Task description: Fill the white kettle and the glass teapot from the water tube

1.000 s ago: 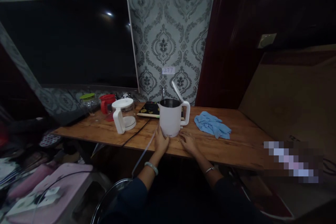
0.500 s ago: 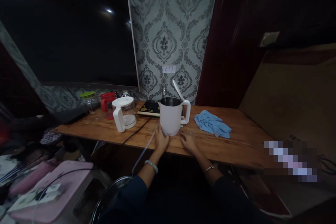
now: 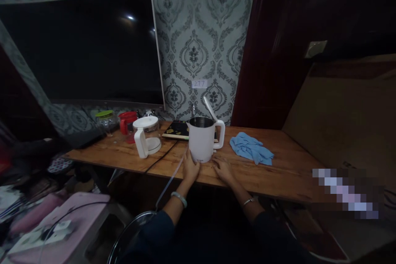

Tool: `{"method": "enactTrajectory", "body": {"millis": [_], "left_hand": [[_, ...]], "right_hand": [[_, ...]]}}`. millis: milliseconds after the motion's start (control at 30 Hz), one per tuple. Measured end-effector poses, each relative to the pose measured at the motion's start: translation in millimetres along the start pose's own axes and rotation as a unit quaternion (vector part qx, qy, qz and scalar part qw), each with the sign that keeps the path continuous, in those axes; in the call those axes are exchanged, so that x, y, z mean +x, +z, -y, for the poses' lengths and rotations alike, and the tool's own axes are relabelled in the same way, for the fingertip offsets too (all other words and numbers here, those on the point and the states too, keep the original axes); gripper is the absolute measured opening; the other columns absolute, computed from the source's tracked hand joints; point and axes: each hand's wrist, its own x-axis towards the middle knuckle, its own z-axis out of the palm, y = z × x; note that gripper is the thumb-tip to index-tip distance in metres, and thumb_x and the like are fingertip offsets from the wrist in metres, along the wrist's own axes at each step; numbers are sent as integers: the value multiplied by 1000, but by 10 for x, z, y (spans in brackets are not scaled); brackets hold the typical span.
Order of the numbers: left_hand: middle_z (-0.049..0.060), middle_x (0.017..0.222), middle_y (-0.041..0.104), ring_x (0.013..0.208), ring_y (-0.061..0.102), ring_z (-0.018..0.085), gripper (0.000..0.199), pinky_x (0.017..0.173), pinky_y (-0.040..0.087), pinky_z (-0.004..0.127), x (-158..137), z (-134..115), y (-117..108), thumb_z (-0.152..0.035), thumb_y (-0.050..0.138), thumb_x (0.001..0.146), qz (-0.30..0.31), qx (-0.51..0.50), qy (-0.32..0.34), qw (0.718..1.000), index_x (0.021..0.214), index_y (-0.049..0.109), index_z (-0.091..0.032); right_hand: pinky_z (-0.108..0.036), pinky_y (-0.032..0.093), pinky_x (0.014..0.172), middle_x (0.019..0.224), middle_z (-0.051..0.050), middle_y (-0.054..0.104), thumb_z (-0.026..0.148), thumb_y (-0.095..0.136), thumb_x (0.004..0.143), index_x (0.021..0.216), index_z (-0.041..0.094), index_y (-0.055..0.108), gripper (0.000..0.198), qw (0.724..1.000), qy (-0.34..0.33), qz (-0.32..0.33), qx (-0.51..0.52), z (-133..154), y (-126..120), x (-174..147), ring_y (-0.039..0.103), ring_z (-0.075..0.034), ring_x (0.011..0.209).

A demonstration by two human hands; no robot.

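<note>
A white electric kettle [image 3: 201, 142] stands upright near the table's front edge. Its lid [image 3: 210, 108] is tipped up, and its handle [image 3: 220, 134] points right. The dark inside shows at the top, though its contents are hard to make out. My left hand [image 3: 191, 168] wraps around the lower left side of the kettle, its thumb at the front by the base. Beside the lower right of the base, my right hand [image 3: 224, 170] rests low with fingers apart and holds nothing. Behind the kettle rises a thin metal spout [image 3: 193, 110].
A black induction cooker [image 3: 175, 129] lies behind the kettle. Left of it stand a white-handled glass jug [image 3: 142, 142], a red-lidded jug [image 3: 128, 120] and a green-lidded jar [image 3: 105, 120]. A blue cloth [image 3: 251, 148] lies right. A clear hose [image 3: 170, 181] hangs over the table's front edge.
The whole view has shifted slightly downward in the picture. Both hands and the kettle keep nearly the same places relative to each other.
</note>
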Motion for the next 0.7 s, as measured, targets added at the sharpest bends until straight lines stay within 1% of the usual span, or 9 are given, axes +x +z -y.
{"method": "enactTrajectory", "body": {"millis": [200,433,600,700], "left_hand": [[19,151,46,141,47,32,77,119,38,46,7,11,3,-17,63,77,-3,-5,5,1000,149,39,-15],[18,145,50,137,50,32,76,116,41,47,11,37,28,-15,64,76,-10,-8,4,1000,148,40,-18],[21,146,49,138,49,33,74,118,40,47,13,41,33,-14,61,77,-8,-8,6,1000,148,40,-13],[21,144,50,137,50,33,74,117,40,49,15,50,40,-14,61,76,-6,-9,5,1000,147,41,-13]], "right_hand": [[-44,35,115,139,-12,64,15,52,88,127,16,70,42,1000,0,-3,3,20,-6,-9,55,-28,132],[-43,38,113,138,-11,65,16,51,89,125,17,72,41,1000,-5,-2,6,27,-31,-12,56,-27,129],[-42,38,113,136,-11,66,15,52,88,124,16,72,41,1000,-7,-1,8,24,-27,-2,57,-26,129],[-41,38,114,137,-10,66,16,52,89,124,16,72,41,1000,-7,-1,8,21,-21,2,56,-26,130]]}}
